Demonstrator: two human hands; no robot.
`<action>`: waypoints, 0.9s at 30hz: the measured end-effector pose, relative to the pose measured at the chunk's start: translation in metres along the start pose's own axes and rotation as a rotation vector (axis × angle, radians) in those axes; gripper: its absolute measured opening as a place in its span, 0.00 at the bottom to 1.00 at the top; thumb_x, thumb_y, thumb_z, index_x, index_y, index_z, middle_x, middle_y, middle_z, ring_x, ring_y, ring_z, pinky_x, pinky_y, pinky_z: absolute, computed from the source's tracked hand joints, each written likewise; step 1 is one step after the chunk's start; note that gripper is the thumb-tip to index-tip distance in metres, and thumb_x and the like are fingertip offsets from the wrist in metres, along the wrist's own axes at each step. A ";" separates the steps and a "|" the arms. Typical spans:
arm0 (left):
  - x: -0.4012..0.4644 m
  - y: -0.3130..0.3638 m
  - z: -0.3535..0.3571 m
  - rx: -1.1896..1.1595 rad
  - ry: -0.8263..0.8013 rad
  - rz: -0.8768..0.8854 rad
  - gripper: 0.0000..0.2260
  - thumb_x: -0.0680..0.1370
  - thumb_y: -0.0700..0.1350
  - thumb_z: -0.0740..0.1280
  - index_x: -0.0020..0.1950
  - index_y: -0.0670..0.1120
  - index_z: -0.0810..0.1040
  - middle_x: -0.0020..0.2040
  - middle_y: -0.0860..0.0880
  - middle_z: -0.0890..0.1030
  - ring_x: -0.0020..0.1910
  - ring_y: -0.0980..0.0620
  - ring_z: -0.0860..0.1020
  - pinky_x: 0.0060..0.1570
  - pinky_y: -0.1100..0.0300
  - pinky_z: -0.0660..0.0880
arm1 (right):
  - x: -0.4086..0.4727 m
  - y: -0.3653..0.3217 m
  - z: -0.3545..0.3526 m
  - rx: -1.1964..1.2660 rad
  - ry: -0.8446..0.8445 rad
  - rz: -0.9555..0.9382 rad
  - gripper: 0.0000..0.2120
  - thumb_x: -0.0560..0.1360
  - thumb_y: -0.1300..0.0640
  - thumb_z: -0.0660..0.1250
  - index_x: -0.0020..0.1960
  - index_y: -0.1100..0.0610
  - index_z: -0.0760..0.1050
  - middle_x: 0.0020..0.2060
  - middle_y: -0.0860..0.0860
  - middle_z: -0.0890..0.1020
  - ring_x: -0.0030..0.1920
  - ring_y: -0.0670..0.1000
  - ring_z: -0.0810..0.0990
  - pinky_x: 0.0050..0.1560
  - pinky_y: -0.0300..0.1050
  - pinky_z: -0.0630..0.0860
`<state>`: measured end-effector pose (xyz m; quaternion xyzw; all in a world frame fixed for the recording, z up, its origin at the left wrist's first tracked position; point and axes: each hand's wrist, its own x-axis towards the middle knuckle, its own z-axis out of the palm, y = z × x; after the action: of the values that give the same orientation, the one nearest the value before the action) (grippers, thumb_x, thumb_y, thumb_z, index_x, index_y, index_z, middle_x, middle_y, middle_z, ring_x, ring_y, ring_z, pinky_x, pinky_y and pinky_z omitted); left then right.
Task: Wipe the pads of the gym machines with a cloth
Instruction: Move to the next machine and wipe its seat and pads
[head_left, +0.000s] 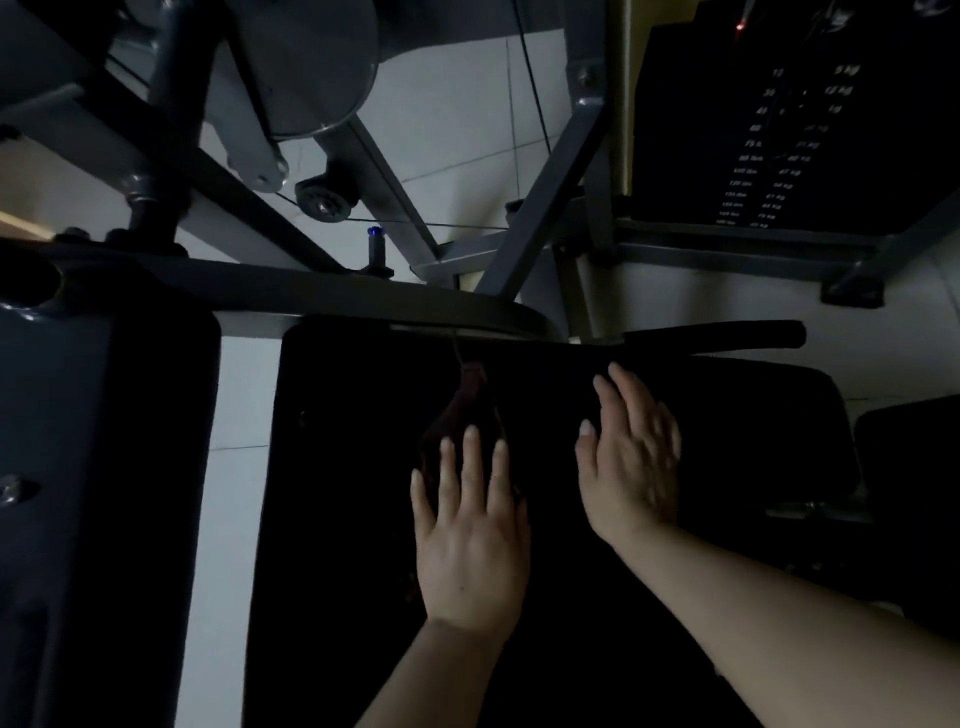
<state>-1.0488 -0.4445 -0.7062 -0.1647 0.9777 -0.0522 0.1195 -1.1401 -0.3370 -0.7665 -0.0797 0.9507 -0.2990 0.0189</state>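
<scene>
my left hand (470, 535) pressing flat, fingers straight, on dark red cloth (462, 415) atop black pad (337, 519), cloth edges vanishing in shadow, right hand (631, 457) lying open on pad, gripping nothing, weight stack (779, 130) labels blurry

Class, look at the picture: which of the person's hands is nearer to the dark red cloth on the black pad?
Left. The left hand lies flat on the cloth, fingers straight. The right hand rests on the black pad beside it, clear of the cloth.
</scene>
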 end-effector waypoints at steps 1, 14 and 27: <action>0.018 0.002 -0.004 -0.002 0.018 0.028 0.23 0.79 0.53 0.52 0.72 0.49 0.69 0.74 0.43 0.65 0.74 0.42 0.62 0.71 0.42 0.53 | 0.003 0.001 0.001 -0.013 -0.012 0.017 0.23 0.75 0.51 0.54 0.67 0.57 0.71 0.69 0.54 0.70 0.68 0.54 0.68 0.67 0.52 0.59; 0.073 0.004 -0.009 -0.062 0.139 0.095 0.20 0.75 0.46 0.58 0.65 0.45 0.76 0.70 0.45 0.71 0.67 0.46 0.72 0.62 0.47 0.68 | 0.006 0.003 0.004 -0.050 0.025 0.025 0.23 0.72 0.50 0.56 0.65 0.55 0.73 0.68 0.52 0.72 0.67 0.52 0.68 0.64 0.52 0.62; 0.063 -0.038 -0.017 -0.030 0.095 -0.131 0.25 0.75 0.52 0.56 0.71 0.49 0.69 0.71 0.40 0.68 0.71 0.40 0.63 0.67 0.35 0.58 | 0.005 0.002 0.004 -0.037 0.053 0.014 0.22 0.72 0.50 0.56 0.65 0.55 0.71 0.68 0.53 0.71 0.66 0.53 0.68 0.63 0.52 0.61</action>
<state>-1.0989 -0.5004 -0.6977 -0.2273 0.9701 -0.0529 0.0668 -1.1452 -0.3385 -0.7713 -0.0653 0.9568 -0.2833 -0.0055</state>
